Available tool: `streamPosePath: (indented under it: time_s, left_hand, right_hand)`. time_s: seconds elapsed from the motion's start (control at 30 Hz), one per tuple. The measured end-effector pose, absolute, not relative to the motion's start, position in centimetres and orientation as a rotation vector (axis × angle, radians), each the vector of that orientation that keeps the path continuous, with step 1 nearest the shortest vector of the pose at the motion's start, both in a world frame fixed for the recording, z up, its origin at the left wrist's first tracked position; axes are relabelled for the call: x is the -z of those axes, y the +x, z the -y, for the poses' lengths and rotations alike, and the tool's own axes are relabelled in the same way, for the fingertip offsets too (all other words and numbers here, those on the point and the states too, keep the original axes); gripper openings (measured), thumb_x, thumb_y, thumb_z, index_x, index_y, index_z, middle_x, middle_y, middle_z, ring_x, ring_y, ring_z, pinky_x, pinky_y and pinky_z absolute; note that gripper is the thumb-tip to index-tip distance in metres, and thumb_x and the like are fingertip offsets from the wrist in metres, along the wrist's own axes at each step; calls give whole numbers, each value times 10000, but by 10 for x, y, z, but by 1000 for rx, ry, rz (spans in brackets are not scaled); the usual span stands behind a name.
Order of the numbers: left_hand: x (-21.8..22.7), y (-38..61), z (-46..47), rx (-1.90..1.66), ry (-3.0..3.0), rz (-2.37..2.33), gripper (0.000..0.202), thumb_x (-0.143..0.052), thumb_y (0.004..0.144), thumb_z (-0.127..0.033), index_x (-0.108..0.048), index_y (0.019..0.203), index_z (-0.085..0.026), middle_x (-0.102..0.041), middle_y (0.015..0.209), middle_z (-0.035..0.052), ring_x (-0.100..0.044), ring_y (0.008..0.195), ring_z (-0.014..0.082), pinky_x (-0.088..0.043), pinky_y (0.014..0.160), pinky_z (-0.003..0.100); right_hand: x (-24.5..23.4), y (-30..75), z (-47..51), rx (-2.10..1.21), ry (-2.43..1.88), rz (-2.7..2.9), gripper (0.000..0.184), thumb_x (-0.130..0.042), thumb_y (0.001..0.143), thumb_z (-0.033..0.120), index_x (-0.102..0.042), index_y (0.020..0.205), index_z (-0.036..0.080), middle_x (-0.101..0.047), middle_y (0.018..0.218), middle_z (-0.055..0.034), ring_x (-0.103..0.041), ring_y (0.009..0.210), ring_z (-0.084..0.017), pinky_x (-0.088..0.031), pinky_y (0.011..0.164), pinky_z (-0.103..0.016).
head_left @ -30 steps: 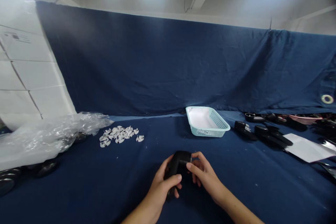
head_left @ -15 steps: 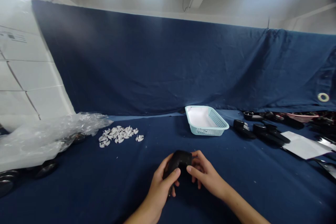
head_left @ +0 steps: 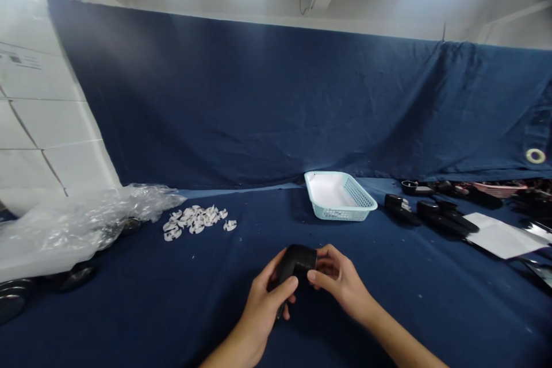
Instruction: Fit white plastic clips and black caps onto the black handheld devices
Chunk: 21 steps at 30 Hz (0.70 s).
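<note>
Pale blue basket [head_left: 344, 214] sits just beyond the hands. Left hand [head_left: 266, 299] is wrapped round a black bent piece [head_left: 298, 256] between them; right hand [head_left: 342, 282] curls at its end, can't tell if it's gripping. Small white pieces [head_left: 196, 219] lie ahead-left.

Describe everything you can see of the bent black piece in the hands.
The matte black, elbow-shaped, plastic-looking piece is held over dark-blue cloth: its short, wide end points right; its longer part, mostly hidden by the gripping left hand, slopes down toward the wearer. The right hand has thumb and index finger at the short end.
</note>
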<state>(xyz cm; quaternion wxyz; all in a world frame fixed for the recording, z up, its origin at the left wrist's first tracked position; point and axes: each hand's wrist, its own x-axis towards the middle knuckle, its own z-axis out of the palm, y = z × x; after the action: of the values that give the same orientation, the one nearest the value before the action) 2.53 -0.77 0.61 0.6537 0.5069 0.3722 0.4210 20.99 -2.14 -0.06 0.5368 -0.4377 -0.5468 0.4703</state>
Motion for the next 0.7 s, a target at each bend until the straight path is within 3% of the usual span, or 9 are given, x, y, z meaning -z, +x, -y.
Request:
streamPosePath:
  time_s: [0.7]
  left_hand:
    - [-3, 26, 4, -931, 1156, -860, 742, -708, 738, -332, -386, 1393, -201, -537, 759, 7, -522, 656, 135, -389, 466, 208]
  right_hand:
    - [4, 207, 15, -1246, -1047, 1088, 434, -798, 638, 377, -525, 898, 162, -665, 709, -41, -662, 635, -195, -510, 608, -311]
